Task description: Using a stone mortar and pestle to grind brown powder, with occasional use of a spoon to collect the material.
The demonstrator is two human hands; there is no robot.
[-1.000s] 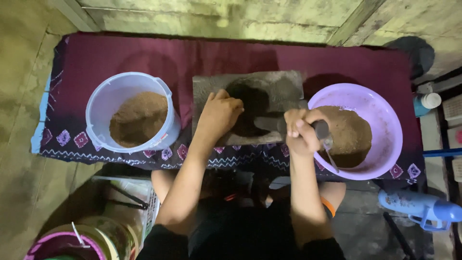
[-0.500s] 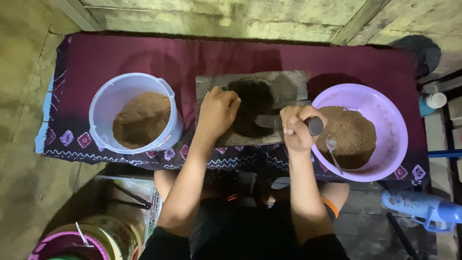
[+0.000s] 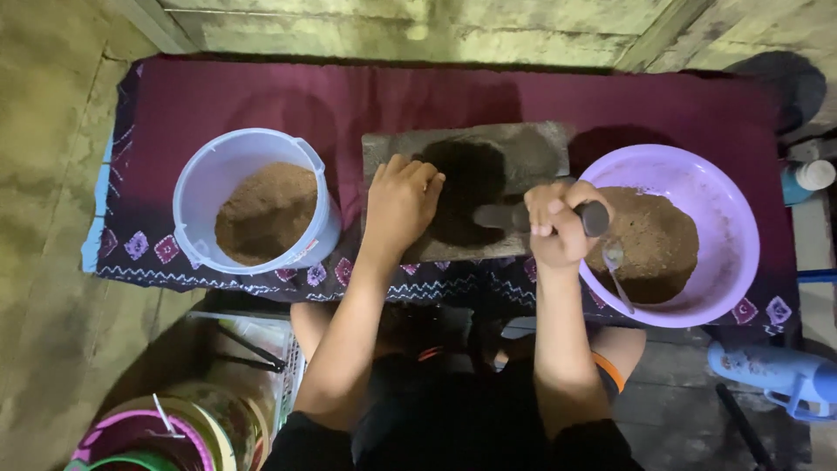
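Observation:
A flat grey grinding stone (image 3: 536,153) lies on a maroon cloth (image 3: 261,100), with a dark ground mass (image 3: 466,183) on its middle. My left hand (image 3: 399,202) rests curled on the stone's left part, touching the edge of the dark mass. My right hand (image 3: 556,228) grips a dark stone roller (image 3: 501,216) that lies across the stone's right front. A purple basin (image 3: 724,218) of brown powder stands at the right, with a metal spoon (image 3: 615,266) in it. A white bucket (image 3: 218,170) of brown powder stands at the left.
The cloth lies on a rough concrete floor. Stacked coloured bowls (image 3: 166,432) sit at the bottom left beside a wire rack. A blue plastic object (image 3: 776,375) lies at the bottom right, and a small white-capped bottle (image 3: 811,174) at the right edge.
My right hand has moved left from over the purple basin to the grinding stone, bringing the roller onto it. The spoon stays in the basin. My left hand has barely moved.

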